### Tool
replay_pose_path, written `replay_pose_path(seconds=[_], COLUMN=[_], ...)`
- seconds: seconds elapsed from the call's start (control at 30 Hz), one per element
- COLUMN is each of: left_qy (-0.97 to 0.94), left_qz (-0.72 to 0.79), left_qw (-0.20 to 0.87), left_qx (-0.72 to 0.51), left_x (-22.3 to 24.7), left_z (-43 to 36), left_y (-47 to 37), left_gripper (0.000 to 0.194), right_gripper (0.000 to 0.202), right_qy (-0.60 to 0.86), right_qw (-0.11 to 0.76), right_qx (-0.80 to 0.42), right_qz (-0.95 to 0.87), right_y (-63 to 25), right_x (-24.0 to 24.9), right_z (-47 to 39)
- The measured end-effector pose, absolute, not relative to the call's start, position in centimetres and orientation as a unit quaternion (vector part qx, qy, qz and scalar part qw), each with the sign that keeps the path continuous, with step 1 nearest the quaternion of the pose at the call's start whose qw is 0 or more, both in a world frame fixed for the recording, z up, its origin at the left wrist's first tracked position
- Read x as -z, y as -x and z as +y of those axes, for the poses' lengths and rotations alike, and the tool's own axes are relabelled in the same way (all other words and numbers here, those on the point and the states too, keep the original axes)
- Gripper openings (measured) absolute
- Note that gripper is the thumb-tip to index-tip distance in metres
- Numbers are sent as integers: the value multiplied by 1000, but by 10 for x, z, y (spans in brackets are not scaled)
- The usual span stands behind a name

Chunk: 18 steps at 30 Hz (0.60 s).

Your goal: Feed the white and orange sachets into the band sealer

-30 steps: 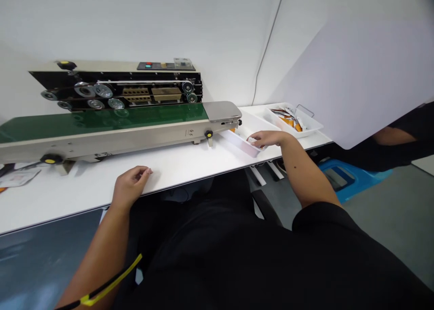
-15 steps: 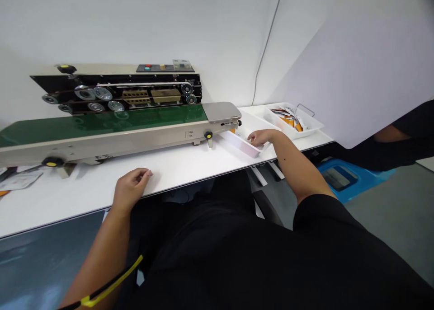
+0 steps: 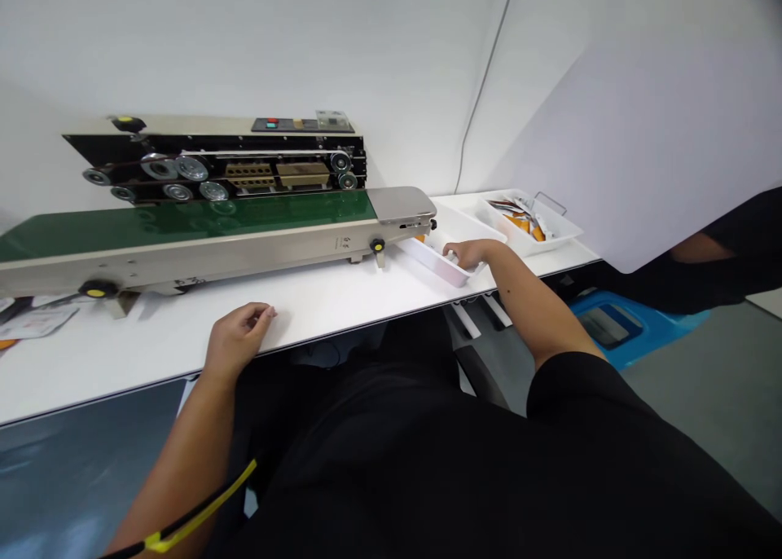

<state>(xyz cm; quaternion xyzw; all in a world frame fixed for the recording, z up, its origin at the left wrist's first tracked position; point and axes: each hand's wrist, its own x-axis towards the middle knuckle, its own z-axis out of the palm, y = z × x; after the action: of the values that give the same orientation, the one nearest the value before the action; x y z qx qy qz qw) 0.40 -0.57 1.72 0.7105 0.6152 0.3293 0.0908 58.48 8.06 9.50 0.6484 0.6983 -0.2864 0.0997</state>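
My left hand (image 3: pixel 240 335) rests at the table's front edge, its fingers curled in and the thumb lying against them. Nothing shows in it. To the right, my right hand (image 3: pixel 469 253) reaches down into a white tray (image 3: pixel 455 275) beside the end of the conveyor. Its fingers are bent and closed around something small and whitish, too little seen to name. Orange bits (image 3: pixel 420 238) show in the same tray, partly hidden by the conveyor's end.
A band sealing machine (image 3: pixel 293 172) with a green conveyor belt (image 3: pixel 274 213) stands along the wall. Farther right, a second white tray (image 3: pixel 559 231) holds orange and silver packets (image 3: pixel 526 221). A white panel (image 3: pixel 648 151) partly hides another person's arm (image 3: pixel 702 245). Flat packets (image 3: pixel 40 323) lie far left.
My right hand has shifted slightly within the tray and its fingers have drawn in more. My left hand stays where it was. The view has moved a little.
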Motion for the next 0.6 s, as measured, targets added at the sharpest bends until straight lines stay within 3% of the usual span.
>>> replay_pose_path(seconds=[0.17,0.37,0.6], left_qy=[-712,-710,-716], left_qz=[615,614,613], left_qw=[91,88,85], left_qx=[-327,-334,-324], left_x=[-16,-15,-17], left_z=[-4,-5,-5], left_y=[-4,-3,-4], left_gripper=[34,33,33], right_gripper=[81,80,112], right_qy=[-630,-645,-724], right_qw=[18,-17,-237], right_qx=[324,354,394], right_qz=[706,678,515], right_y=[-596,-602,-596], right_x=[-93,-89,-95], right_z=[81,89,119])
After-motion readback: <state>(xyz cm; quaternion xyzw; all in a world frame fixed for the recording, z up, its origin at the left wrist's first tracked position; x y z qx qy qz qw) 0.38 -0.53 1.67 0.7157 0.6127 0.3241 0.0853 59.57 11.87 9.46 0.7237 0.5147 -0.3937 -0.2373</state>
